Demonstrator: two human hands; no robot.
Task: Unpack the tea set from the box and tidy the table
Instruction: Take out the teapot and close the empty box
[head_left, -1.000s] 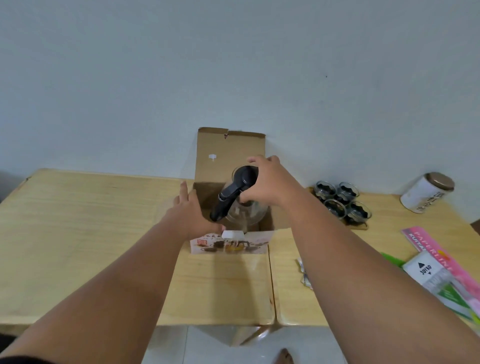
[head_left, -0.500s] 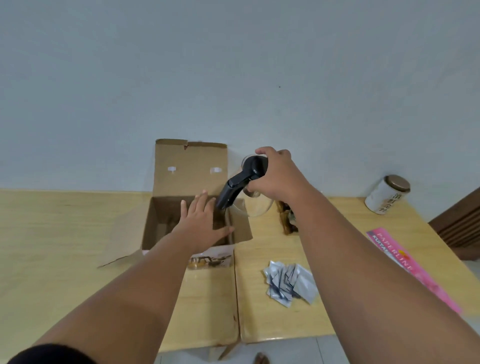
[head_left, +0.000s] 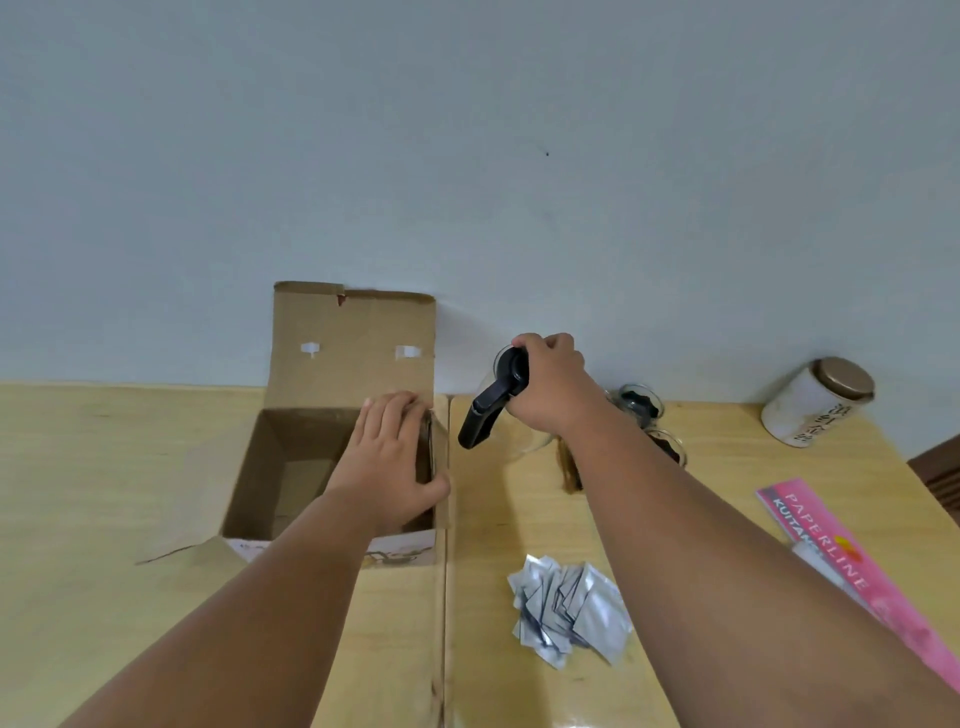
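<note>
1. Box (head_left: 291, 467) at left on the table (head_left: 104, 467): open, lid flap up against the wall, inside looks bare. Best kept pinned while the pot travels.
2. Left hand (head_left: 387, 462): flat, fingers together, pressing on the box's right wall; gripping nothing. Enough weight to stop the box sliding, no more, or the thin cardboard wall buckles.
3. Teapot (head_left: 519, 441): glass, black handle (head_left: 491, 410), clear of the box and just right of it, held over the table; whether the base touches the wood cannot be told.
4. Right hand (head_left: 550, 387): clamped over the pot's lid and handle top. Lower straight down, base level, lid held on until the pot rests.
5. Cups (head_left: 641, 408): just behind the wrist, partly hidden. Probably the main risk: keep the pot in front of them, apart from glass.
6. Sachets (head_left: 569, 608), tin (head_left: 815, 400), pink pack (head_left: 841, 561): well clear, left for tidying after.
</note>
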